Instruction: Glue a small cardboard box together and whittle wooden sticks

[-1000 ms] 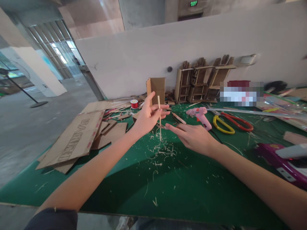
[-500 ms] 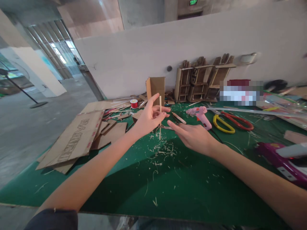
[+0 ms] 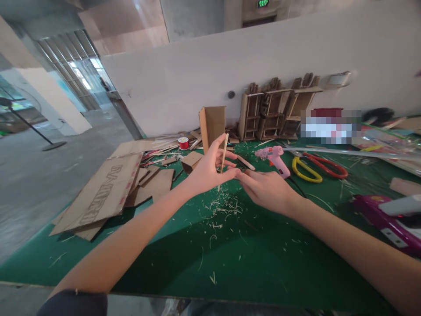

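Observation:
My left hand [image 3: 208,171] is closed on a thin wooden stick [image 3: 225,149], which stands nearly upright with its top leaning right. Its thumb reaches across to the fingertips of my right hand [image 3: 268,188], and the two touch. My right hand is wrapped round what looks like a small knife; its blade is hidden behind the fingers now. The stick's lower end shows just below my left thumb. Under both hands, curled wood shavings [image 3: 225,208] lie scattered on the green tabletop [image 3: 184,263].
Cardboard sheets [image 3: 98,188] lie left, a red spool [image 3: 183,143] and an upright cardboard piece [image 3: 213,125] behind. On the right are a pink glue gun [image 3: 278,160], yellow-and-red-handled scissors [image 3: 307,171] and a purple tool [image 3: 378,215]. Cardboard structures [image 3: 276,112] lean against the wall.
The stick has tilted, its top going right, and sits a little farther right. My left thumb has moved across to meet my right hand, and the blade seen earlier is covered.

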`<state>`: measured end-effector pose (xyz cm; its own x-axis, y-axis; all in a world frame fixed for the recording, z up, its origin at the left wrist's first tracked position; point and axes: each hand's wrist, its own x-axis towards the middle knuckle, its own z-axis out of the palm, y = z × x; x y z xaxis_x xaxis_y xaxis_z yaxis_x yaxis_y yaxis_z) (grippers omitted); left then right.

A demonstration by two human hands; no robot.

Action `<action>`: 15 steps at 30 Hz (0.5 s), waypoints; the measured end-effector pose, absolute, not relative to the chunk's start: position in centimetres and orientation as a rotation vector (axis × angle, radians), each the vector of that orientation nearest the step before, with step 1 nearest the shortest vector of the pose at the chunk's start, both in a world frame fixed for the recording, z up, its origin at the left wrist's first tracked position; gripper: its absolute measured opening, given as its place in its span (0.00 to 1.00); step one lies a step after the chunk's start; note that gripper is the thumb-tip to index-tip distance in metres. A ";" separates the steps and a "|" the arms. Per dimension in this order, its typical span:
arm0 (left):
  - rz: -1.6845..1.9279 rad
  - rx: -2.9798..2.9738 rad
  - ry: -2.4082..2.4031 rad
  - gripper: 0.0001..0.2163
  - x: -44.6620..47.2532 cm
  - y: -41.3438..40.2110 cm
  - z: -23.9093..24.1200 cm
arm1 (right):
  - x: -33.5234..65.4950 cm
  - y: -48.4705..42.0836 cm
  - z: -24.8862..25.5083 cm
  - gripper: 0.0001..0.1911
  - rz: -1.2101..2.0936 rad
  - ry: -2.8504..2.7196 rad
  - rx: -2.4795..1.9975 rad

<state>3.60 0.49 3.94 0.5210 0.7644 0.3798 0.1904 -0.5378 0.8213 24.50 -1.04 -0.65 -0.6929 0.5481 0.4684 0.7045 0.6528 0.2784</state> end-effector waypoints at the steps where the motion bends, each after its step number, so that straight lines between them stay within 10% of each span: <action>1: 0.984 2.013 0.771 0.41 3.6 0.4 4.0 | 24.5 -1.1 -0.6 0.22 -0.626 -2.531 -1.005; 15: 1.038 2.108 0.739 0.35 3.9 -0.3 4.6 | 24.2 -1.1 -0.6 0.29 -0.525 -2.548 -1.072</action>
